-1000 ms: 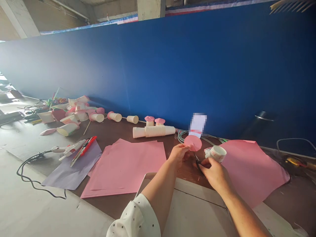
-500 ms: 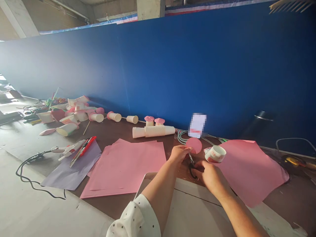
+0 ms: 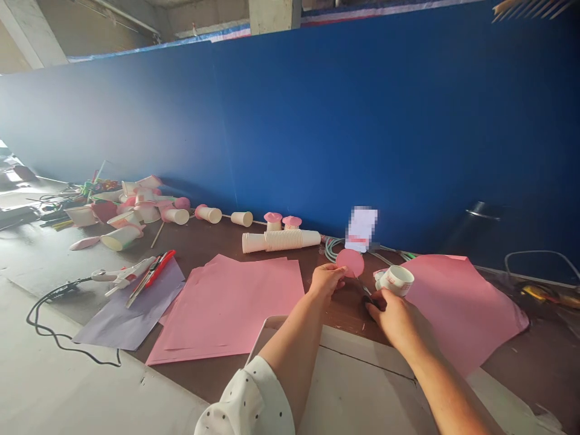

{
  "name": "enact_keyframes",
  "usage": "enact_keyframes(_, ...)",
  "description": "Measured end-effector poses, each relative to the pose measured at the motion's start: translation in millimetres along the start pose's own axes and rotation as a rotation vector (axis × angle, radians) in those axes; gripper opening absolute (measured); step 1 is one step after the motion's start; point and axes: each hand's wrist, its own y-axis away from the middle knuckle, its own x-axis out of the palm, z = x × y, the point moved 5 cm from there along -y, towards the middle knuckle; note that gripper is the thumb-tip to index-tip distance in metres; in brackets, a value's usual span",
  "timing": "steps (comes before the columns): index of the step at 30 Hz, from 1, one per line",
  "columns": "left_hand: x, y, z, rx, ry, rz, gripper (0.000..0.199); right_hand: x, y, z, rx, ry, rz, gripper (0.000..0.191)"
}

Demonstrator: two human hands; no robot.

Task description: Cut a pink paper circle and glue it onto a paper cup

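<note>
A round pink paper disc (image 3: 350, 263) is pinched at its lower left edge by my left hand (image 3: 327, 281). My right hand (image 3: 393, 311) is closed around the dark handles of a pair of scissors (image 3: 368, 297). Their thin blades point up and left to the disc's lower edge; I cannot tell whether they touch it. Just behind my right hand is a white paper cup (image 3: 399, 279) with red print, lying tilted. A large pink paper sheet (image 3: 462, 308) spreads out to the right of that hand.
Left of my arm lie stacked pink sheets (image 3: 231, 305) and a purple sheet (image 3: 131, 314) with a glue gun (image 3: 122, 275) and a red utility knife (image 3: 151, 275). Nested paper cups (image 3: 283, 240) lie behind. More cups with pink pieces (image 3: 136, 208) crowd the far left, before a blue partition (image 3: 317, 121).
My right hand with the scissors has moved right, toward the cup, and now hides part of it. The disc has shifted slightly left and up in my left hand.
</note>
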Motion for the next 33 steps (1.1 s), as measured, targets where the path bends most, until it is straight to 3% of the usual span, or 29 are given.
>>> enact_keyframes(5, -2.7, -0.3, -0.9, -0.001, -0.029, -0.02, 0.017, -1.5, -3.6, -13.3, -0.022, 0.037, -0.048, 0.013)
enact_keyframes(16, -2.5, -0.8, -1.3, -0.007, -0.125, -0.043, 0.013, 5.2, -7.5, -15.0, -0.001, -0.046, -0.046, 0.016)
enact_keyframes(25, -2.1, -3.0, 0.1, 0.024, -0.259, -0.057, 0.011, 17.4, -19.3, -13.8, -0.128, -0.092, -0.067, 0.04)
enact_keyframes(33, -2.5, -5.0, -0.1, 0.008, -0.287, -0.038, 0.005, 29.5, -27.6, -45.9, 0.067, 0.031, -0.078, 0.049)
